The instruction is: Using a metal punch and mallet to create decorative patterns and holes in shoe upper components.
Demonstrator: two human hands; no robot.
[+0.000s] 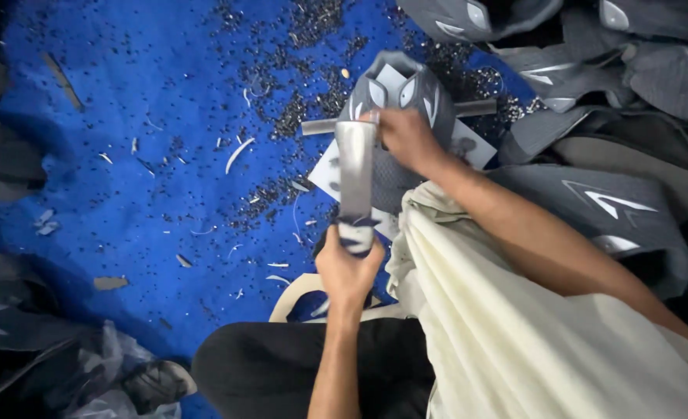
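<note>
My left hand (348,268) grips the lower end of a flat silver-grey tool (356,174) that stands up toward the middle of the view. My right hand (406,136) rests on a grey shoe upper (398,93) with white stripe markings, pinching it by the tool's top end. The upper lies over a thin metal bar (320,126) and a white sheet (328,172) on the blue mat (142,116). A cream cloth (514,326) drapes over my lap and right forearm.
Dark punch scraps and white trimmings litter the blue mat. Piles of grey shoe uppers (608,202) lie at the right and top right. More dark pieces and plastic wrap (111,388) lie at the left and lower left. A cream strap (297,295) curves by my knee.
</note>
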